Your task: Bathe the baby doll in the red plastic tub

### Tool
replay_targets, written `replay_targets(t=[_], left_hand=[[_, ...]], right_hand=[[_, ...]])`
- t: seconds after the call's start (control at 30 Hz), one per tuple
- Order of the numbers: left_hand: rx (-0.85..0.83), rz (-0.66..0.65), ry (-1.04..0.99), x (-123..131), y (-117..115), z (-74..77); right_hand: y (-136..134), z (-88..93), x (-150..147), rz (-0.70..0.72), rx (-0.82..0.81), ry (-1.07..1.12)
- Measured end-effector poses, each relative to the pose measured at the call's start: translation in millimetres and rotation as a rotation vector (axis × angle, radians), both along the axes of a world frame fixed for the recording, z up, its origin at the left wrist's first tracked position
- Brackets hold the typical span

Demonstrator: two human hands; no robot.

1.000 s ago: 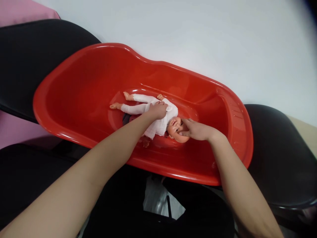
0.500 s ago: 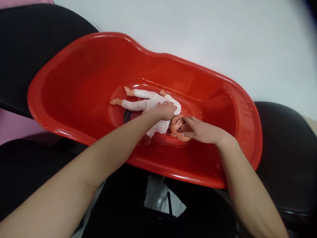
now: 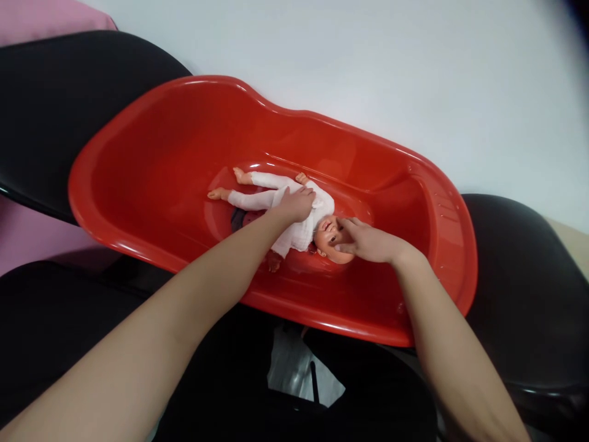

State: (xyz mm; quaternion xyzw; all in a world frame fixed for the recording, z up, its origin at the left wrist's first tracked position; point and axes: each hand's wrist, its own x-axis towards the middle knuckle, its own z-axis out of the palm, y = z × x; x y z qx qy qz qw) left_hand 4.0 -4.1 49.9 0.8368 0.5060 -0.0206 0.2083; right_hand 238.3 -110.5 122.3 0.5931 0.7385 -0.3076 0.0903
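Observation:
A doll in a white top and white leggings lies face up in a red baby bathtub, feet to the left and head to the right. My left hand rests on the doll's chest, its fingers curled in on the white top. My right hand spans the doll's head, thumb on the near side and fingers over the upper face. Both of the doll's small hands show, one beyond the body and one nearer me. Something dark lies under its hip, partly hidden by my left forearm.
Black chair seats stand under the tub's left end and, as another black seat, at its right. A pale wall rises behind. Pink cloth shows at the upper left. My dark-clothed legs are below the near rim.
My left hand has slid from the doll's neck down to its chest. My right hand stays on the head. The view has shifted slightly.

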Motion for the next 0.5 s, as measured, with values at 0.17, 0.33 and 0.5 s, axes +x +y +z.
replay_targets(t=[0.17, 0.33, 0.5], left_hand=[[0.104, 0.151, 0.021, -8, 1, -3.7], [0.100, 0.300, -0.006, -16, 3, -7.8], [0.127, 0.435, -0.043, -27, 10, -19.1]], right_hand=[[0, 0.6, -2, -0.025, -0.012, -0.013], [1, 0.2, -3, -0.040, -0.019, 0.000], [3, -3.1, 0, -0.052, -0.011, 0.015]])
